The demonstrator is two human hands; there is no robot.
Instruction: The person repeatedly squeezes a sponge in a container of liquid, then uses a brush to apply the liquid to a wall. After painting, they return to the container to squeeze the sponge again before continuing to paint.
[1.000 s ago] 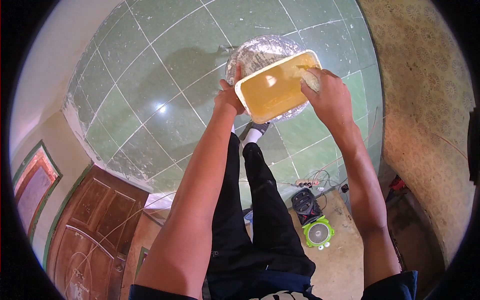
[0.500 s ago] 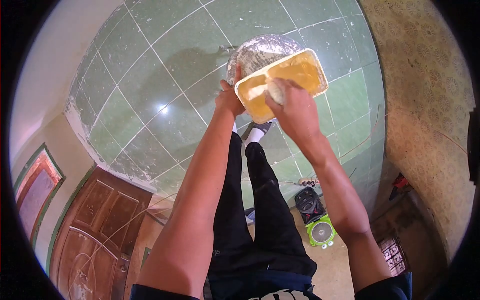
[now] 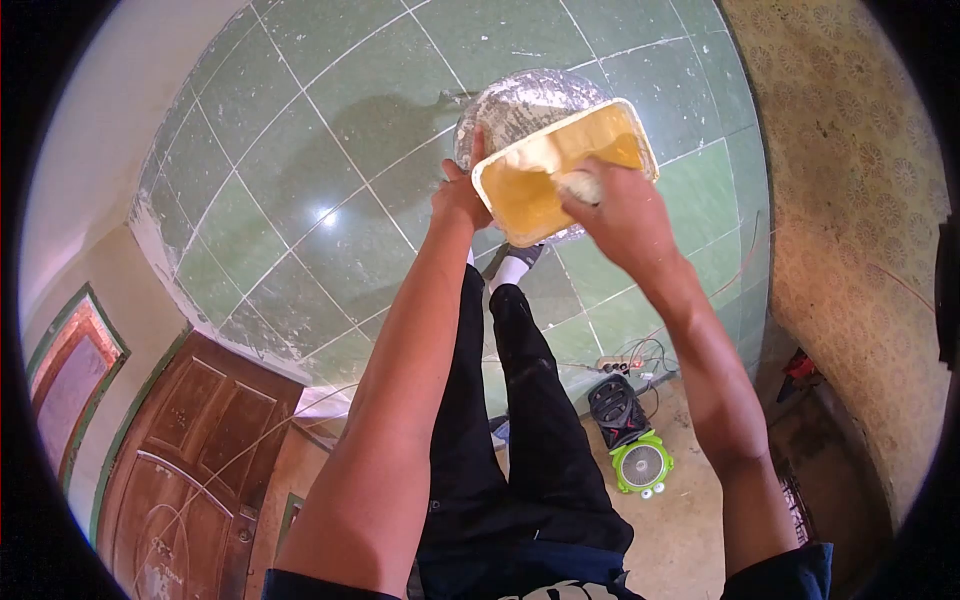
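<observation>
- Over the round stand's (image 3: 510, 108) near edge sits the yellow tub (image 3: 520, 205); our left hand (image 3: 462, 200) braces its left end, fingers spread.
- Our right hand (image 3: 628, 215), pinching a pale sponge (image 3: 580, 187), has slid rightward: wiping seems mid-stroke.

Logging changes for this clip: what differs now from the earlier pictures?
The right-hand grip swept left over the yellow tub from its right end, then came partway back right, carrying the pale wad; nothing taken or released. The left-hand grip stays at the tub's left end.
</observation>
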